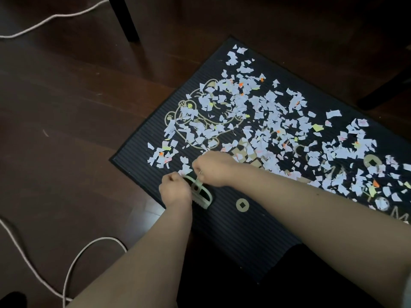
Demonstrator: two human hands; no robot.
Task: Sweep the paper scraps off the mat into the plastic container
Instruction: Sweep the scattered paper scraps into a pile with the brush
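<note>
A black ribbed mat (240,227) with a gold cat drawing lies on the dark wood floor. Several white paper scraps (262,116), plus a few yellow and orange ones, cover its far and right parts. At the mat's near left corner lies a pale green plastic tool (203,196) with a looped handle. My left hand (174,188) is curled round its left side. My right hand (212,168) pinches its upper end, fingers curled. Both hands hide part of the tool. No plastic container shows in the view.
A white cord (73,263) loops over the floor at the near left, and another cord (51,17) runs across the far left. A dark furniture leg (124,18) stands beyond the mat, another leg (387,90) at the right. Gold coin prints (242,205) mark the mat.
</note>
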